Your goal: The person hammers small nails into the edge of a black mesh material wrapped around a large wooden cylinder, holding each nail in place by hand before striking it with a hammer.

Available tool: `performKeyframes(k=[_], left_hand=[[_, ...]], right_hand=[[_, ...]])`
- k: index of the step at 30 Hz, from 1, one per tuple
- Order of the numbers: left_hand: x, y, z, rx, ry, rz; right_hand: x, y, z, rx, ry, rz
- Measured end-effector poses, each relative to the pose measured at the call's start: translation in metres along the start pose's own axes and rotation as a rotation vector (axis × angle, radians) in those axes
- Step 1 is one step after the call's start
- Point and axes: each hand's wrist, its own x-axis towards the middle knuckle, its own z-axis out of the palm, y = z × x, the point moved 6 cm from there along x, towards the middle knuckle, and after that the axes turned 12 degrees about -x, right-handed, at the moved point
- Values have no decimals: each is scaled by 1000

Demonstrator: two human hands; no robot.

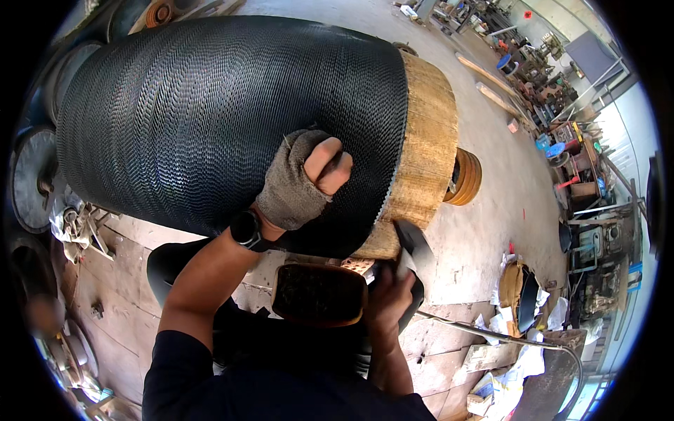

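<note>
Because it spans the upper left and centre, one large black barrel-shaped roller with a finely toothed surface point(217, 119) comes first: under the left hand point(303, 181), beyond the right hand point(388, 298). Roller end: broad pale wooden band point(423, 133); brown ribbed cylindrical hub point(467, 178). Left hand: grey fabric fingerless glove point(286, 181), fingers curled together against the toothed surface; anything beneath them hidden. Right hand: fingers clamped on one motion-blurred dark-headed hand tool point(414, 245), at the wooden band's near edge; contact cannot be told. Between hands and body: oblong tan-rimmed tray, dark inside point(330, 323). Left wrist: black round watch point(246, 229). Lettering: too small to read.
</note>
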Motion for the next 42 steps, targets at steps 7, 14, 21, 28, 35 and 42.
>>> performKeyframes(k=[7,14,21,28,35,42], left_hand=[[11,-2,-2,24,-7,-11],[17,-15,6,142,57,16],[4,32,18,61,-7,134],[15,15,26,128,-33,23],[14,39,24,-2,7,29],[-62,94,47,-547,-142,-195]], right_hand=[[7,-15,-32,417,41,-72],[0,4,12,184,-125,34],[-15,14,9,346,-119,37],[-17,18,5,455,-146,83],[-21,19,2,483,-245,144],[-26,20,5,537,-260,162]])
